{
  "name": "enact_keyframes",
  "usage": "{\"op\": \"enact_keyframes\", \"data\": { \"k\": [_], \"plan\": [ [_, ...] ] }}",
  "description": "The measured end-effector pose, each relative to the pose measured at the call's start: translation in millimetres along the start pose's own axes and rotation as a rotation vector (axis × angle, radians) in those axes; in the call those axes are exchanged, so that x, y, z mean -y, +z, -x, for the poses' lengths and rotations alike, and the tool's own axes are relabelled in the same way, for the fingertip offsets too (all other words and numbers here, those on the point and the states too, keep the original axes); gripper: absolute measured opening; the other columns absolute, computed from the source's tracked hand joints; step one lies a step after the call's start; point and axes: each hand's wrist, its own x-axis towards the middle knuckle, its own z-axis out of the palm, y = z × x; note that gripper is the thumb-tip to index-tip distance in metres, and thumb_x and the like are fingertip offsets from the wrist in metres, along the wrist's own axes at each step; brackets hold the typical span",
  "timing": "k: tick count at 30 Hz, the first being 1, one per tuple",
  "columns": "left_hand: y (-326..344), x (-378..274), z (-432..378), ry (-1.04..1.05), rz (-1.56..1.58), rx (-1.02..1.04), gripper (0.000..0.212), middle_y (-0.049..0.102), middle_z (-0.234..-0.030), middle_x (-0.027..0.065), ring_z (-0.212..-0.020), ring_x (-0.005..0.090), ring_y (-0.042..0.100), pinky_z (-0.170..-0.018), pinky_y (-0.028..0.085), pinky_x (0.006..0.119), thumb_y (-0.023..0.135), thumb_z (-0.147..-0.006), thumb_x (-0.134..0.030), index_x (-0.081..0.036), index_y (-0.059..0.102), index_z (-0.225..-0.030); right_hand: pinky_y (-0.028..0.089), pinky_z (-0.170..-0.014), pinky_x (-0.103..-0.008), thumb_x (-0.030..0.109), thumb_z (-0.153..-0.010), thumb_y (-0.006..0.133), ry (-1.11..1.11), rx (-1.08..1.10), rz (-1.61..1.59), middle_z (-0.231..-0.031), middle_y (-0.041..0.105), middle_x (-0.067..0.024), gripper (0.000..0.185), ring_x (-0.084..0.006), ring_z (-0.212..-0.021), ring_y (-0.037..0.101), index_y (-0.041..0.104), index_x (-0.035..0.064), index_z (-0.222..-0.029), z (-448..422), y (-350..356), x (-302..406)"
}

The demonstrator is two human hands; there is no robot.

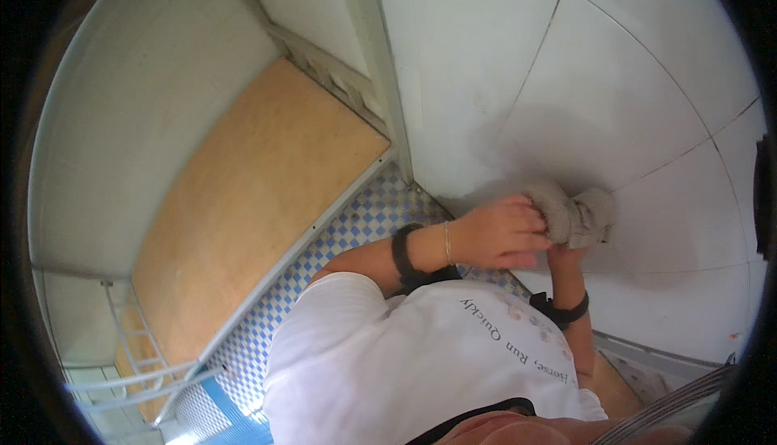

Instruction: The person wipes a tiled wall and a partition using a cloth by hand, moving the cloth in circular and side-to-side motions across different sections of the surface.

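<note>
A bunched grey-brown cloth [561,211] is close to the white tiled wall [643,80], right of the middle of the view. My left hand [504,232] touches the cloth's near side, its fingers fairly straight and a thin bracelet at the wrist. Under the cloth, my right hand [567,253] supports it, with most of its fingers hidden by the folds. Black bands circle both forearms. Whether the cloth touches the wall cannot be told.
To the left lies a flat wooden board [261,202] with a metal edge, above a blue-and-white checkered floor [309,257]. A metal ladder [136,342] stands at the lower left. A pale door frame [388,80] meets the tiles.
</note>
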Motion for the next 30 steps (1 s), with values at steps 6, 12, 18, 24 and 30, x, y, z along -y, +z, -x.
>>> {"op": "enact_keyframes", "data": {
  "k": [6, 12, 18, 24, 30],
  "plan": [
    [-150, 79, 40, -0.391, -0.456, -0.319, 0.03, 0.051, -0.113, 0.0152, -0.099, 0.0318, 0.048, -0.085, 0.036, 0.042, 0.044, -0.087, -0.026, -0.005, 0.064, -0.094, 0.033, -0.095, -0.0413, 0.013, -0.079, 0.059, 0.369, -0.041, 0.157, -0.114, 0.053, -0.0126, 0.03, -0.0305, -0.106, 0.048, 0.057, 0.0055, -0.108, 7, -34, 4],
    [-260, 183, 85, -0.643, -0.235, -0.647, 0.045, 0.05, -0.107, 0.0157, -0.098, 0.0259, 0.048, -0.084, 0.039, 0.036, 0.06, -0.078, -0.02, 0.004, 0.042, -0.112, 0.033, -0.094, -0.0425, 0.014, -0.08, 0.061, 0.864, -0.21, 0.127, -0.117, 0.048, -0.0192, 0.041, -0.0334, -0.11, 0.044, 0.047, -0.0035, -0.114, 77, -33, 46],
    [-269, 197, 46, -0.768, -0.062, -0.661, 0.056, 0.051, -0.101, 0.017, -0.092, 0.0239, 0.05, -0.08, 0.041, 0.033, 0.071, -0.07, -0.024, 0.005, 0.04, -0.106, 0.035, -0.092, -0.0403, 0.017, -0.079, 0.061, 0.727, -0.242, 0.264, -0.108, 0.052, -0.0189, 0.033, -0.0349, -0.105, 0.046, 0.054, -0.0012, -0.105, -22, -34, 144],
    [-274, 235, 32, -0.83, 0.131, -0.535, 0.046, 0.055, -0.095, 0.0151, -0.085, 0.0232, 0.053, -0.076, 0.043, 0.034, 0.068, -0.07, -0.016, 0.005, 0.043, -0.104, 0.039, -0.085, -0.0401, 0.013, -0.077, 0.059, 0.848, -0.236, 0.152, -0.106, 0.053, -0.0168, 0.028, -0.0318, -0.096, 0.051, 0.055, -0.0013, -0.101, -15, -19, 161],
    [-264, 218, 42, -0.829, 0.092, -0.405, 0.041, 0.055, -0.096, 0.0126, -0.085, 0.0209, 0.053, -0.077, 0.043, 0.031, 0.065, -0.074, -0.016, 0.004, 0.044, -0.103, 0.04, -0.084, -0.0402, 0.016, -0.079, 0.062, 1.313, -0.674, -0.451, -0.11, 0.054, -0.0176, 0.033, -0.0309, -0.1, 0.051, 0.054, -0.0031, -0.105, 60, 29, 201]
  ]
}}
